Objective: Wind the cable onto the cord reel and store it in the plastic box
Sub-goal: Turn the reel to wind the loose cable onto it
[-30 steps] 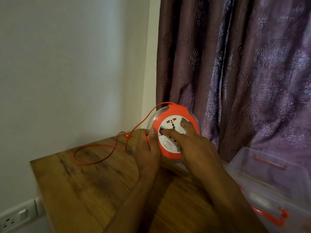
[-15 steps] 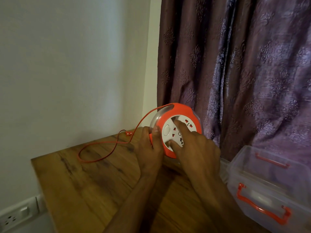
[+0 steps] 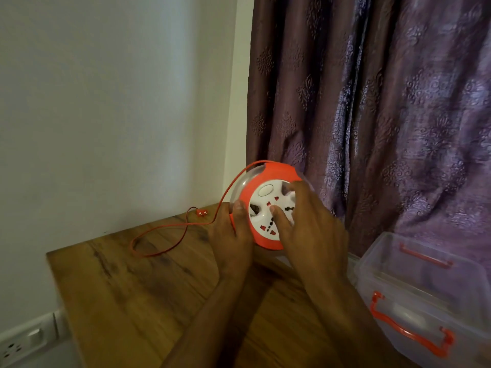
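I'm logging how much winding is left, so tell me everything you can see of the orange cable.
The orange cable is thin and looks plastic-sheathed. It leaves the top of the cord reel, arcs down to the wooden table, and lies there in one loose loop, crossing itself. It ends in an orange plug by the wall. Neither hand plainly touches it.

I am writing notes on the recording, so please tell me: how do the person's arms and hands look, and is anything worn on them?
Both forearms are bare, with no sleeves in view. The left hand and right hand show no gloves, rings or watch.
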The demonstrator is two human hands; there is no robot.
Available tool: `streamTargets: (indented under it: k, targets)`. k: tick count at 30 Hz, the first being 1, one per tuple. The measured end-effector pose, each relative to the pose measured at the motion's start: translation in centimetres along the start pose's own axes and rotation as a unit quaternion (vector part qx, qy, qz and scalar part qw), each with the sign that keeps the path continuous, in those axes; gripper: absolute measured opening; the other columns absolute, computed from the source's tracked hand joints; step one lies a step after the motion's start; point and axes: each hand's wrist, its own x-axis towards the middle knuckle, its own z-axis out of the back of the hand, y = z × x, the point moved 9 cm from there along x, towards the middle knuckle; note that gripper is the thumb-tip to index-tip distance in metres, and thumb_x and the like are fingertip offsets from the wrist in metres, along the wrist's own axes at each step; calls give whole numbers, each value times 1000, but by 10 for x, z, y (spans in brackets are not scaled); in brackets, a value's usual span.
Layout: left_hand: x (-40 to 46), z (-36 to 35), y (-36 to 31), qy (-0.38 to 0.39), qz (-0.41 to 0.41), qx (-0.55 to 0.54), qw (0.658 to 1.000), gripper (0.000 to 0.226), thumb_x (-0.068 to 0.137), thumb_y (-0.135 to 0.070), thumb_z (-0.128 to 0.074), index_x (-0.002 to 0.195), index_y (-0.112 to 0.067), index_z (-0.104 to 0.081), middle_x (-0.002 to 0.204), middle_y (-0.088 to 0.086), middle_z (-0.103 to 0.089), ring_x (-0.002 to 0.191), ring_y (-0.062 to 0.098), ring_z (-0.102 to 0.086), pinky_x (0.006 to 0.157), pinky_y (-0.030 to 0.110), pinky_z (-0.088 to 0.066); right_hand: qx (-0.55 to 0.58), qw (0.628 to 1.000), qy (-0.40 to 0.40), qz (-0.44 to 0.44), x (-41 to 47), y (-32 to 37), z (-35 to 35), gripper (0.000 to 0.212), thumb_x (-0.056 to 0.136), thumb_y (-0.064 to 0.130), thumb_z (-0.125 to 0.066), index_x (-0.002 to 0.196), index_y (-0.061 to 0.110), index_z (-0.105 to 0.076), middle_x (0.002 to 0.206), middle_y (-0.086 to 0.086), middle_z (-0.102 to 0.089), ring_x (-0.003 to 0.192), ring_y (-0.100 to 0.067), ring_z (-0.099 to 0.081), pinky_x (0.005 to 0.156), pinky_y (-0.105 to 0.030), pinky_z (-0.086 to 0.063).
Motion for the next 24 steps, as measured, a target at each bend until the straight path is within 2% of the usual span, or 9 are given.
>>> streamTargets:
  k: [3,6,9,10,11,13,17,21,24]
  targets:
    - [4,10,1,-25,11,-1,1000,40,95,-58,-32,99,-27,-57,80,-22,-61,72,-12,-65,50,4,-48,-25,996,56,67,2,17,-9,46,90,38,-51,132,37,-31,135,-1,-40,100,-28,-60,69,-33,-48]
    - [4,12,-3,-19,7,17,1000,45,91,-65,-28,101,-30,-54,82,-22,-58,65,-9,-64,49,3,-46,-41,984,148,93,-4,20,-33,58,87,51,-54,134,47,-20,150,3,-15,124,-26,-45,91,-40,-47]
    - [3,7,-5,13,-6,40,999,29,97,-46,-41,104,-22,-56,85,-20,-56,68,-25,-57,50,-6,-38,-22,975,202,93,-8,13,-45,57,86,56,-53,132,52,-19,154,7,-2,133,-26,-35,101,-44,-39]
    - [2,6,-5,27,-9,44,999,23,99,-37,-45,104,-19,-58,88,-15,-57,68,-23,-58,51,-7,-37,-22,973,211,93,-8,10,-47,58,86,56,-54,132,53,-18,154,8,0,133,-26,-34,102,-45,-38]
    - [3,4,-4,36,-5,43,998,20,99,-34,-46,103,-18,-58,89,-11,-59,63,-14,-62,51,-6,-38,-25,971,218,92,-8,6,-48,59,86,55,-54,132,54,-15,154,10,1,134,-27,-34,103,-46,-37]
    - [4,4,-4,44,8,44,998,23,99,-38,-42,101,-20,-56,89,-8,-61,61,-5,-59,49,-4,-41,-34,968,231,94,-8,1,-50,64,86,56,-54,133,56,-11,155,10,6,137,-26,-30,105,-48,-34]
    - [3,4,-6,39,20,37,998,17,100,-34,-43,99,-21,-54,87,-9,-60,63,-4,-57,50,-2,-43,-26,968,231,90,-10,2,-52,67,83,60,-55,134,57,-12,157,7,3,134,-28,-35,104,-48,-36]
    - [2,3,-4,34,32,16,999,38,89,-53,-36,96,-22,-57,82,-7,-64,70,2,-64,56,12,-50,-45,978,194,54,-10,-3,-45,60,89,54,-47,136,59,-10,155,3,-6,123,-30,-48,97,-43,-44]
    - [1,2,-5,40,17,20,999,45,88,-55,-35,97,-19,-60,79,-10,-65,71,3,-66,56,12,-50,-71,985,152,45,-8,-3,-36,57,92,42,-43,136,58,-10,152,3,-22,112,-28,-56,93,-45,-44]
